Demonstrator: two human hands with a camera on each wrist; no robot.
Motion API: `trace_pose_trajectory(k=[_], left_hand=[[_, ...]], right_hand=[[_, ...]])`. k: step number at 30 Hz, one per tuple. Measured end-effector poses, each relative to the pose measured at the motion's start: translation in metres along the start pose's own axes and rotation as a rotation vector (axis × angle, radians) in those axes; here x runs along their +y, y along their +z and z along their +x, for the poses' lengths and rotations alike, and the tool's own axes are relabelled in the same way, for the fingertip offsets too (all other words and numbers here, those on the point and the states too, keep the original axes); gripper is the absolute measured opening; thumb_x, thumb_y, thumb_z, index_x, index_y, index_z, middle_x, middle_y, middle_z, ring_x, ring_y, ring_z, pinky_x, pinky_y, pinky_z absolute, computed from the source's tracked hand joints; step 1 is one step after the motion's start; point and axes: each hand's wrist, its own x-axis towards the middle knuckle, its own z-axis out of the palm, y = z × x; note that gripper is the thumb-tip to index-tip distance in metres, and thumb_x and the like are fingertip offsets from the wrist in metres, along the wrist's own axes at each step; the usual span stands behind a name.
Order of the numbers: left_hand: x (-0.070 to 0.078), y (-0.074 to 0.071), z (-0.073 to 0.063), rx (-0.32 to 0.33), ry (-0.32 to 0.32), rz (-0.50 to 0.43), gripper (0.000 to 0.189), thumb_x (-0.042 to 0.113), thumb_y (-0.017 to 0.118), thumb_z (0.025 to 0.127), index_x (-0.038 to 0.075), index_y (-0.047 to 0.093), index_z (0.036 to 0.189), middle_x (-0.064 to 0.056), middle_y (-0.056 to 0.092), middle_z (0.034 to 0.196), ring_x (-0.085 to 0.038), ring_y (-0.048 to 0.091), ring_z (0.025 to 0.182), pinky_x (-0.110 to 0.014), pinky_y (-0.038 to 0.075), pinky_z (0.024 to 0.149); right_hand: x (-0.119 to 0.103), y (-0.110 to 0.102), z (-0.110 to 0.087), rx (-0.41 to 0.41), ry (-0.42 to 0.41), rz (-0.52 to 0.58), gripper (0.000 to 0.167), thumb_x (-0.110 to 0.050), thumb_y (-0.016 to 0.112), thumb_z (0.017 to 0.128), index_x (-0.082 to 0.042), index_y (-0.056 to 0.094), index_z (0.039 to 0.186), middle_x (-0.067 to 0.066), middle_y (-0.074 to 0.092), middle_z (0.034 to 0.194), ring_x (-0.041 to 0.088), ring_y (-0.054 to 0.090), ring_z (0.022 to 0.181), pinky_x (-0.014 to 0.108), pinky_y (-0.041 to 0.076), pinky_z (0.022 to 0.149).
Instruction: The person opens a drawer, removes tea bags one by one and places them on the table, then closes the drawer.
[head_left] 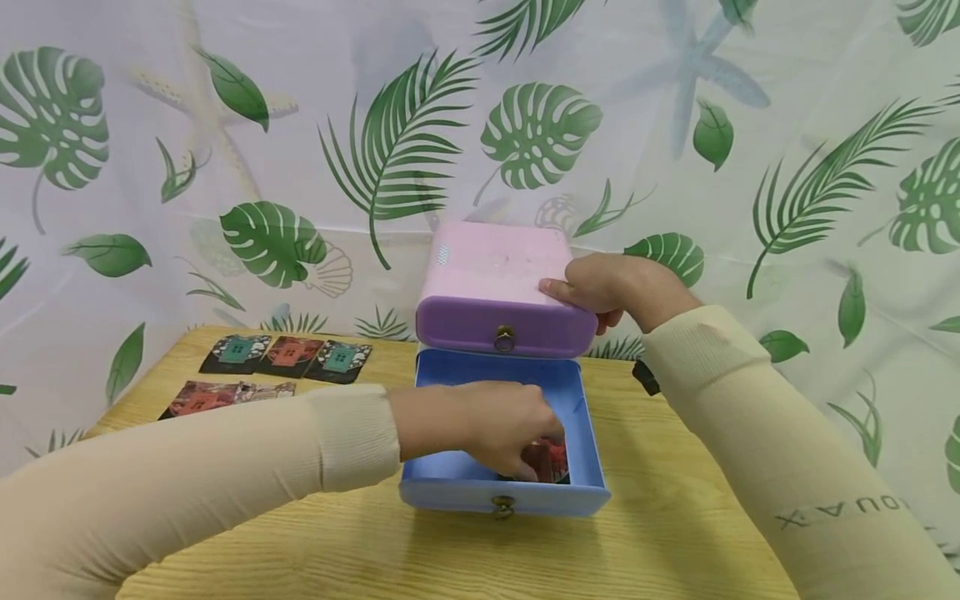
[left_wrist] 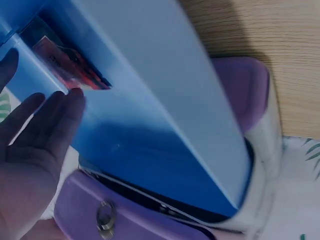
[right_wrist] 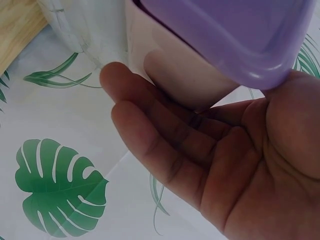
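One or more flat, red-and-black packets (head_left: 557, 458) are apparently being reached for inside an open, pale-blue plastic drawer (head_left: 450, 498).
Fingers of the left hand (head_left: 508, 423) are loosely extended, nothing visibly held; a pinch seems called for. By the right hand (head_left: 617, 287), fingers curved, the smooth, round-cornered, pink-and-purple plastic chest (head_left: 487, 262) is gripped.

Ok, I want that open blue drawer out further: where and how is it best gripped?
Probably the ring pull, centred on the front of the blue drawer, pinched between finger and thumb from the person's side. The ring hangs outside on the wall facing the person, while the left hand reaches into the open top, so a front approach should avoid it.
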Motion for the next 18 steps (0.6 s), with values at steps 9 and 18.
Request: trace_pose_trajectory(k=[9,18], left_hand=[[0.004,0.012,0.009,-0.076,-0.070,0.146,0.030,0.040,0.075,0.087,0.017,0.069,0.104,0.007,0.064,0.094,-0.004,0.057,0.078,-0.017,0.046,0.068],[0.003,0.015,0.005,-0.115,-0.099,0.244,0.026,0.036,0.080,0.082,0.021,0.066,0.097,0.006,0.060,0.099,-0.007,0.056,0.084,-0.022,0.050,0.077]], right_hand=[[-0.002,0.000,0.000,0.009,-0.011,-0.012,0.058,-0.046,0.029,0.108,-0.006,0.063,0.083,0.011,0.070,0.075,0.022,0.067,0.065,0.037,0.054,0.075],[0.000,0.001,-0.003,0.012,0.010,-0.009,0.059,-0.047,0.029,0.108,-0.005,0.064,0.085,0.011,0.070,0.075,0.020,0.067,0.064,0.038,0.055,0.076]])
